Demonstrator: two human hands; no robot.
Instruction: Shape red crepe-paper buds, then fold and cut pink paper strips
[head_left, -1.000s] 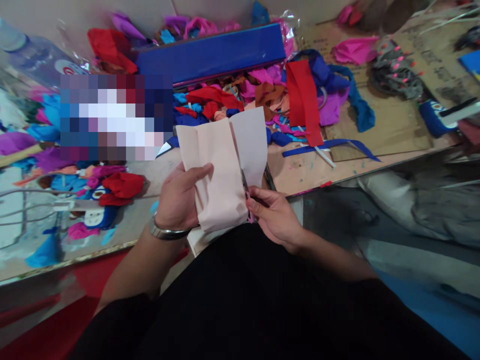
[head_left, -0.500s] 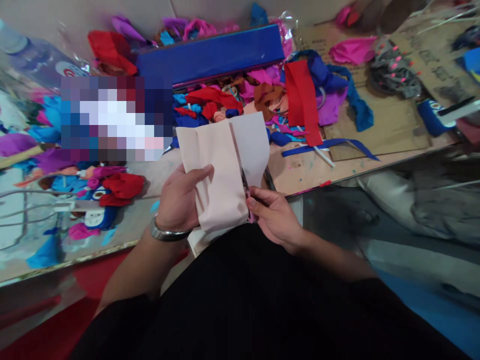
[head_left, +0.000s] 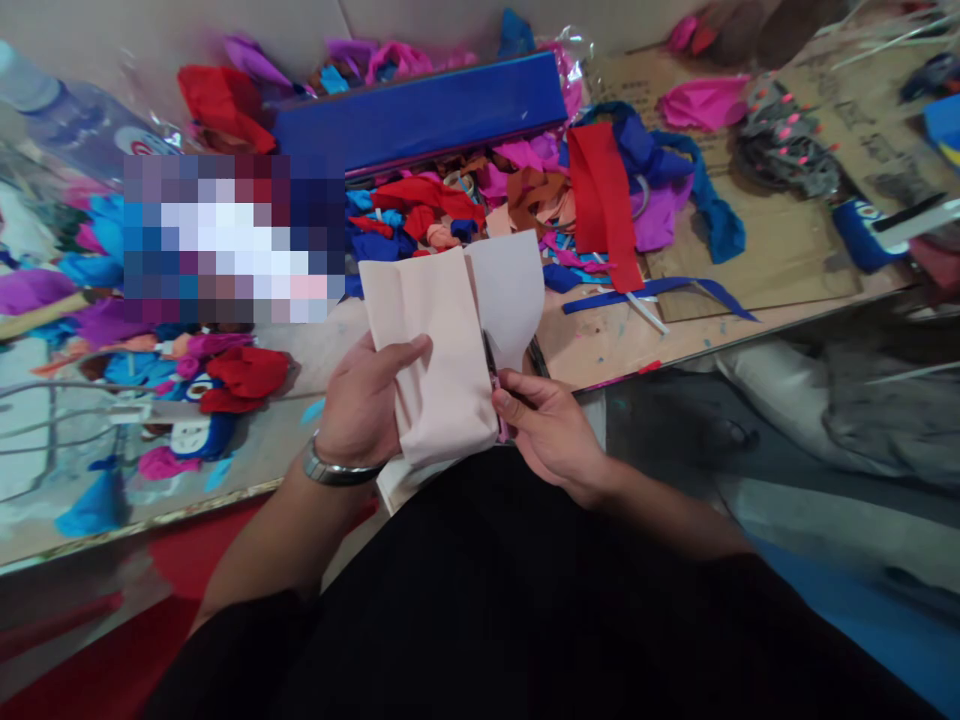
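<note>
Peach fabric sheet (head_left: 442, 350) held upright over the lap, left hand (head_left: 364, 405) clamped on its left edge. Right hand (head_left: 551, 430) grips scissors (head_left: 491, 385), blades in the sheet's slit. Scrap-covered table (head_left: 600, 345) behind.

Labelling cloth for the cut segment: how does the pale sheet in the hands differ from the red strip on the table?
The pale pink sheet is wide and held up, left hand pinching it; the red strip is narrow and lies flat on the table, untouched. The sheet is slit partway, scissors in the right hand; the strip looks uncut. Both are plain, single-coloured pieces.
</note>
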